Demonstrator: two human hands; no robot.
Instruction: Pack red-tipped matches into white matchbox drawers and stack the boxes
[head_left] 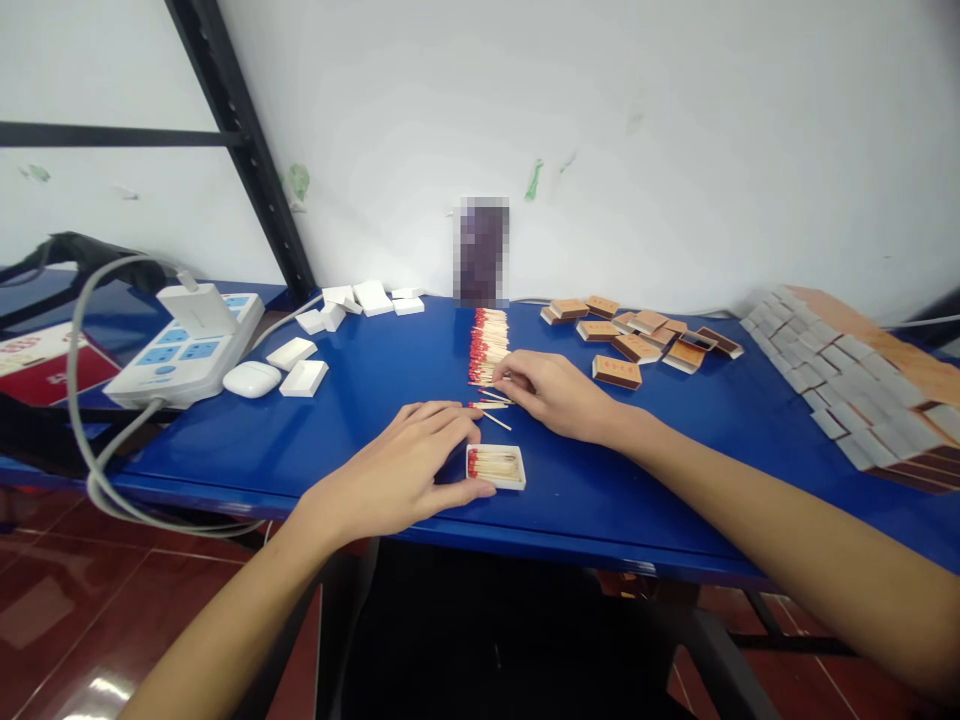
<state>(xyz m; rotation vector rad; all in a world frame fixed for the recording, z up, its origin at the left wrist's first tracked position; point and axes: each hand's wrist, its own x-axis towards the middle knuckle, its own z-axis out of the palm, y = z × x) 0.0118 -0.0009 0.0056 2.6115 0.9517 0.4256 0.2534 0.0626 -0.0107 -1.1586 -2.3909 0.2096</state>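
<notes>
A white matchbox tray (496,466) holding red-tipped matches lies near the front edge of the blue table (390,370). My left hand (409,465) rests beside it, thumb and fingers touching its left side, fingers loosely curved. My right hand (551,392) reaches to the near end of a row of loose red-tipped matches (489,343), its fingertips pinched on a few matches. A few stray matches (491,405) lie between the two hands.
Several brown matchbox sleeves (637,340) lie scattered at the back right. A large stack of grey-and-brown boxes (847,380) fills the right end. Empty white trays (330,320), a white earbud case (251,379) and a power strip (187,345) with cables sit on the left.
</notes>
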